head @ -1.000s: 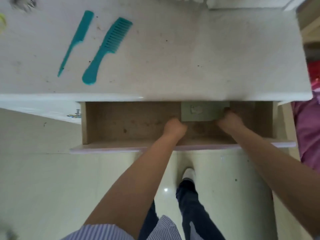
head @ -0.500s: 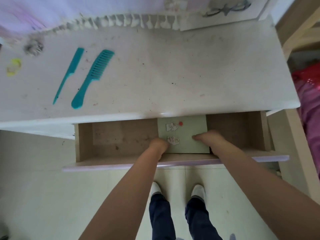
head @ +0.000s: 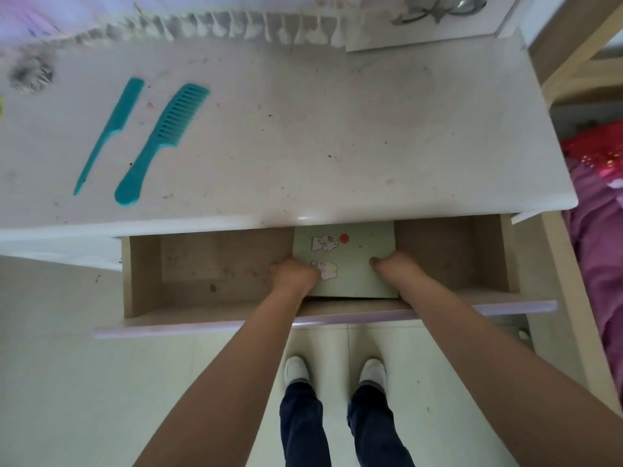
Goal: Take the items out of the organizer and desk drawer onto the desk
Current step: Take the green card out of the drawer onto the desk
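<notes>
The wooden desk drawer [head: 209, 264] stands pulled open under the white desk [head: 320, 136]. Inside it lies a pale green flat organizer box [head: 354, 251] with cartoon stickers and a red dot on its lid. My left hand [head: 293, 274] grips the box's left edge, and my right hand [head: 392, 264] grips its right edge. The box's far end sits under the desk's front lip. The drawer floor around the box looks bare.
Two teal combs lie at the desk's left: a tail comb [head: 108, 136] and a wide-tooth comb [head: 161, 143]. A grey fuzzy item [head: 30, 74] sits at the far left. A fringed cloth [head: 236, 25] lines the back. Pink bedding [head: 600, 251] lies to the right.
Both hands have drawn the green box forward from under the desk lip, so more of its lid shows. The view has tilted up, showing more of the desk.
</notes>
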Tool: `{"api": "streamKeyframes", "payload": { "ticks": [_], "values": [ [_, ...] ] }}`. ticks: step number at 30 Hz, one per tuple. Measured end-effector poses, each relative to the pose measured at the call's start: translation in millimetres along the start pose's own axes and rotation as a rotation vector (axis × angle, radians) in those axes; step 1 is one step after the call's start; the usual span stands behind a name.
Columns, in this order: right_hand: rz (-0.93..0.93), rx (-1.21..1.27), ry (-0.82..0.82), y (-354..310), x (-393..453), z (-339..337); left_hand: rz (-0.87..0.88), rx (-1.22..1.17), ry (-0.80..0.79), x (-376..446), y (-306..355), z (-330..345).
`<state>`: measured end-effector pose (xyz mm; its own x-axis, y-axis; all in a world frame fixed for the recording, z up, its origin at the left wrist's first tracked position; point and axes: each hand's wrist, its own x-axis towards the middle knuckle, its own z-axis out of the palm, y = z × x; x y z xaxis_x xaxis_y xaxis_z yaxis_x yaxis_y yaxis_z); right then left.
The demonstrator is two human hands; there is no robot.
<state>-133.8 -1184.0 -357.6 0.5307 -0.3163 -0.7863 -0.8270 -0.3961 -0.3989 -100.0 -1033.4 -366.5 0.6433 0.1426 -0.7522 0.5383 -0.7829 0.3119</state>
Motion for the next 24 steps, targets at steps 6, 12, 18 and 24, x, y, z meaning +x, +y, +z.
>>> {"api": "streamKeyframes", "payload": {
  "ticks": [6, 12, 18, 24],
  "values": [
    [-0.02, 0.109, -0.17, 7.8, -58.7, -34.1, 0.156, -0.081, -0.048, -67.3, -24.1, -38.5],
    [-0.29, 0.229, -0.396, -17.1, -94.0, -41.9, 0.291, -0.233, 0.111, -122.3, -47.5, -91.6],
    [-0.332, 0.865, -0.267, -84.9, -84.6, -30.1, 0.526, -0.036, 0.491, -73.1, 10.4, -145.0],
    [-0.145, 1.141, -0.163, -136.8, -69.7, 12.4, 0.51, 0.375, 0.515, -20.9, 2.8, -134.4]
  ]
}}
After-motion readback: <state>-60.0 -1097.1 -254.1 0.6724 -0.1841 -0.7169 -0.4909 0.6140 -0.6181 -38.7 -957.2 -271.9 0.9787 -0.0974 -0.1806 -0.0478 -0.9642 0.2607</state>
